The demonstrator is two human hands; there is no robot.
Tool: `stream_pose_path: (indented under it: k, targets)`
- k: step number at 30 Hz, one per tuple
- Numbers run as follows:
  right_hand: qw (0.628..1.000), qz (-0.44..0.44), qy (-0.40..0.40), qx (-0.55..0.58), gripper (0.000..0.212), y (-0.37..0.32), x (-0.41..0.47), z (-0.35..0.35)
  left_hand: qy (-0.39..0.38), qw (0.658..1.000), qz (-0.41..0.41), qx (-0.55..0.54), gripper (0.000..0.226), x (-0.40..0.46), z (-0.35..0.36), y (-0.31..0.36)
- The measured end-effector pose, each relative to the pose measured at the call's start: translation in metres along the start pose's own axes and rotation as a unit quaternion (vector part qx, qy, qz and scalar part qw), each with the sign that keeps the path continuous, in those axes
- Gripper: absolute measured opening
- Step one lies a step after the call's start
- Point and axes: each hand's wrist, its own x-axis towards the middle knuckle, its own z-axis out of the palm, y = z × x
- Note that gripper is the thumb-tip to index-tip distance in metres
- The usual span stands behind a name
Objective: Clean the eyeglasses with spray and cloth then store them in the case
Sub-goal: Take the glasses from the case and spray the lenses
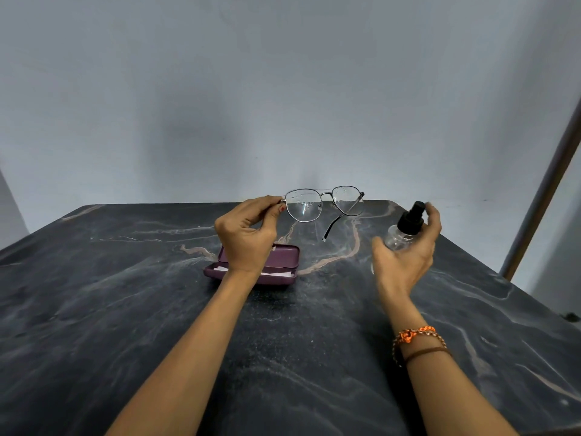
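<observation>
Left hand: the left hand (pixel 248 234) is raised above the surface, thumb and fingers pinched on the left end of the eyeglasses, at the hinge.
Eyeglasses: the eyeglasses (pixel 323 204) are held in the air over the far part of the surface, lenses upright and facing the person; droplets speckle both lenses. The right temple arm hangs open, slanting down toward the surface.
Right hand: the right hand (pixel 408 250) is curled around the spray bottle, palm turned left, with a fingertip beside the black nozzle.
Spray bottle: the spray bottle (pixel 404 229) is clear with a black pump top, tilted with its head toward the eyeglasses, right of them and apart from them.
Case: the purple case (pixel 270 265) lies open on the surface below the left hand, which partly hides it; a white cloth (pixel 273 274) shows inside.
Surface: the surface (pixel 157 309) is dark stone with pale veins.
Wrist: orange and brown bracelets (pixel 419 339) sit on the right wrist.
Background: a grey wall (pixel 283 89) stands behind the far edge.
</observation>
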Motion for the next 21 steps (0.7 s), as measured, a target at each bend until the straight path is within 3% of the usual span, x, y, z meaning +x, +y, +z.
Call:
stream_pose_path:
  k: [7, 21]
  targets:
    - [0.994, 0.026, -0.013, -0.102, 0.058, 0.024, 0.007, 0.001, 0.008, 1.000, -0.018, -0.019, 0.016, 0.000, 0.001, -0.004]
    - [0.981, 0.026, -0.077, -0.177, 0.070, 0.033, 0.010, 0.001, 0.030, 0.996, -0.064, -0.057, 0.028, -0.001, 0.001, -0.011]
